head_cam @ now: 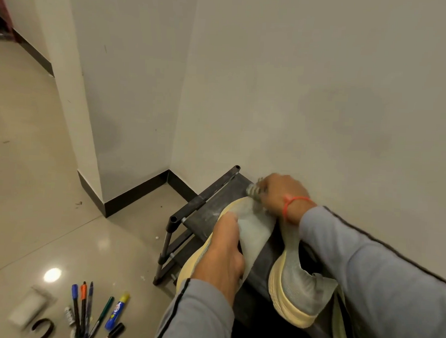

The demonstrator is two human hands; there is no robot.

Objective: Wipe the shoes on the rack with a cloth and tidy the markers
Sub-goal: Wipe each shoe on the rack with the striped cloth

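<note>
Grey sleeves fill the near edge. The left hand has its grip curled round a pale shoe turned sole-up over the dark rack. Just beyond it, at the toe, the right hand has its grip bunched round a grey cloth pressed to the shoe. A second shoe lies on the rack under the right forearm. Well left of the left hand, markers lie loose on the floor beside a white block.
</note>
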